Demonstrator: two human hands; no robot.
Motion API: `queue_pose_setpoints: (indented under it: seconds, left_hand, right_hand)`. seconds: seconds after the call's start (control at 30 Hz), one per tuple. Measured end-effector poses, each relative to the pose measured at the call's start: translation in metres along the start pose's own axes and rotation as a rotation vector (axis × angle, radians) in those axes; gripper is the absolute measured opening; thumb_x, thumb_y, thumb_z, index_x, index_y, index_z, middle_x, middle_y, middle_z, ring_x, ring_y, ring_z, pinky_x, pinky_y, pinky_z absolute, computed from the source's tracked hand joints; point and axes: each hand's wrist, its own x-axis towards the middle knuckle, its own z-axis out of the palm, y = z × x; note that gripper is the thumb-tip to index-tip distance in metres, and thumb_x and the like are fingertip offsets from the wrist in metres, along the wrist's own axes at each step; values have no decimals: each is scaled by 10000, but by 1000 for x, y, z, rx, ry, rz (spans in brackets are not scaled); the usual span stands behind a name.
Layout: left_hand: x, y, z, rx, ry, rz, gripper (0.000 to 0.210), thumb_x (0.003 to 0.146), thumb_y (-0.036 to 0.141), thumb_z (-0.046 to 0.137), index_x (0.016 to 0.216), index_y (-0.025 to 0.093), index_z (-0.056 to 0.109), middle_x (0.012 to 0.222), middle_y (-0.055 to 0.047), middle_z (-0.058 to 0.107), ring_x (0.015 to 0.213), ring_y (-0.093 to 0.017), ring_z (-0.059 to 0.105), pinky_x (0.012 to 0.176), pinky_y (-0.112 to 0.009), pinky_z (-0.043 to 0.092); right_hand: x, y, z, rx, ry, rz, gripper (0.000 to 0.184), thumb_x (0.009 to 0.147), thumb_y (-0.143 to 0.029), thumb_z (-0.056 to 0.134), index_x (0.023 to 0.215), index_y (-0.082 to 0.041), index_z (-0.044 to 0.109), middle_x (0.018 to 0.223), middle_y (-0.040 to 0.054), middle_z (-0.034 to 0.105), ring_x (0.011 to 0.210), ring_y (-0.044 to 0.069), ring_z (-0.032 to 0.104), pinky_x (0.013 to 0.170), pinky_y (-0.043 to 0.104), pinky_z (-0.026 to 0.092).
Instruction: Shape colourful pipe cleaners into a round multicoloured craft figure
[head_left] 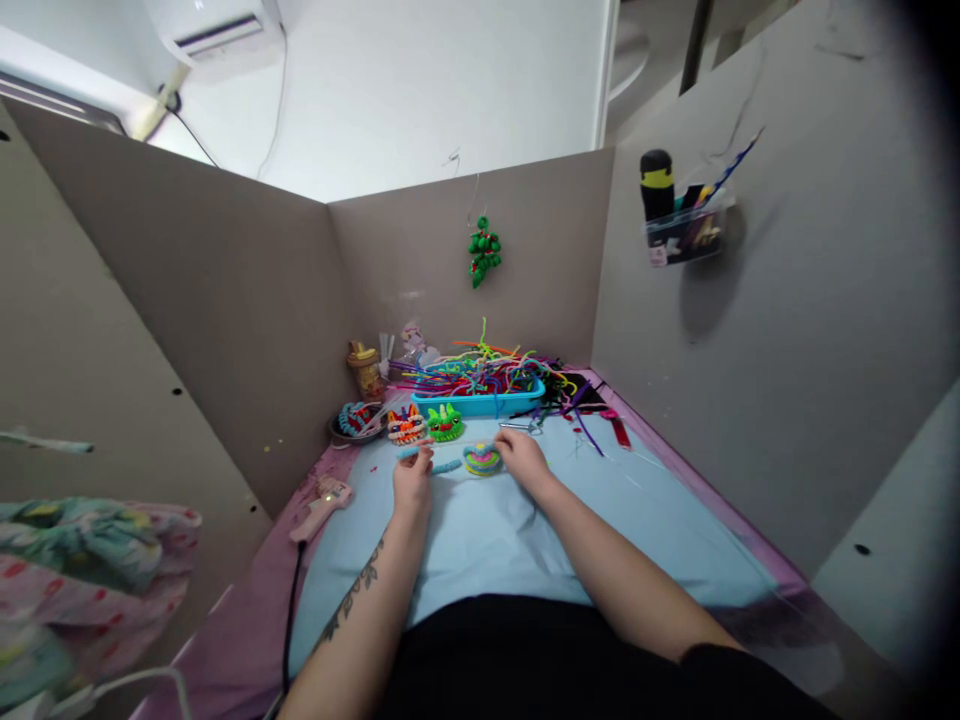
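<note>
My left hand [412, 478] is closed on a light-blue fuzzy pipe cleaner piece [409, 453] that sticks out between the fingertips. Beside it, another blue fuzzy length [446, 467] reaches toward a small round pipe cleaner figure [481, 460] in yellow, pink, green and blue. My right hand [519, 455] has its fingers pinched at the upper right edge of this figure. A thin pale strand seems to run between the two hands. Just behind stand an orange-and-white animal head [406, 425] and a green one [445, 423], both of pipe cleaners.
A blue tray [480, 404] heaped with colourful pipe cleaners stands at the back. Scissors [520, 427] lie before it. At left are a bowl [357, 436] and a pink glue gun [321, 508] with a black cord. Grey panels [465, 270] enclose the table.
</note>
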Motion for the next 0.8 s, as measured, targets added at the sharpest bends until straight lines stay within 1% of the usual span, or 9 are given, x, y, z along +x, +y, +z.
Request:
queue_pose_setpoints:
  seconds: [0.1, 0.17, 0.23, 0.33, 0.47, 0.6, 0.67, 0.73, 0.8]
  left_hand:
    - [0, 3, 0, -21, 30, -40, 388, 602, 441, 684, 855, 152, 630, 843, -38, 628, 666, -93, 543, 561, -185, 390]
    - [-3, 4, 2, 21, -6, -44, 401, 609, 433, 681, 887, 153, 612, 863, -47, 632, 671, -101, 553, 568, -197, 399]
    - [-7, 4, 6, 110, -93, -26, 403, 607, 409, 687, 902, 149, 601, 826, -42, 634, 663, -113, 562, 579, -214, 410]
    - [-14, 3, 11, 281, -263, 19, 376, 615, 377, 679, 893, 133, 617, 718, -18, 622, 631, -123, 559, 592, -230, 412]
    - [-19, 1, 12, 493, -378, 91, 327, 681, 363, 618, 905, 126, 644, 648, -1, 609, 588, -120, 526, 576, -232, 393]
    - [-22, -1, 11, 654, -442, 228, 271, 734, 335, 567, 896, 140, 662, 690, -13, 610, 614, -130, 516, 584, -238, 389]
    - [-24, -2, 11, 720, -473, 319, 236, 751, 313, 553, 882, 152, 667, 721, -22, 605, 638, -132, 514, 601, -240, 391]
    - [-26, -1, 12, 775, -517, 396, 212, 762, 299, 547, 872, 162, 667, 720, -23, 593, 643, -130, 508, 610, -238, 389]
    - [-28, 0, 13, 819, -567, 454, 198, 771, 292, 544, 864, 166, 664, 698, -17, 577, 637, -126, 499, 610, -234, 382]
  right_hand:
    - [9, 18, -17, -94, 90, 112, 171, 772, -180, 446, 775, -193, 616, 791, 30, 625, 757, 166, 545, 664, 245, 375]
    - [12, 31, -27, -226, 100, 186, 176, 769, -188, 462, 785, -190, 637, 821, 55, 624, 786, 182, 544, 666, 257, 373]
    - [14, 42, -33, -351, 54, 244, 180, 761, -193, 484, 781, -190, 663, 845, 80, 619, 804, 199, 544, 663, 273, 371]
    - [14, 51, -36, -428, 2, 296, 163, 733, -186, 530, 758, -185, 691, 842, 110, 614, 812, 223, 544, 671, 299, 372]
    - [12, 45, -31, -421, 46, 294, 187, 719, -219, 579, 855, -170, 697, 901, 146, 597, 896, 269, 515, 748, 349, 380]
    - [6, 18, -19, -173, 136, 50, 237, 727, -247, 583, 938, -194, 676, 984, 115, 580, 984, 270, 476, 848, 382, 371]
    - [1, 2, -11, 63, 50, -52, 246, 732, -259, 581, 955, -195, 662, 937, 85, 586, 923, 229, 510, 814, 350, 405]
    - [-5, -11, -3, 313, -95, -67, 278, 739, -274, 578, 997, -189, 639, 865, 56, 587, 794, 181, 546, 720, 305, 442]
    - [-10, -19, 4, 466, -200, -57, 268, 731, -287, 590, 975, -186, 641, 821, 37, 590, 730, 159, 550, 673, 284, 446]
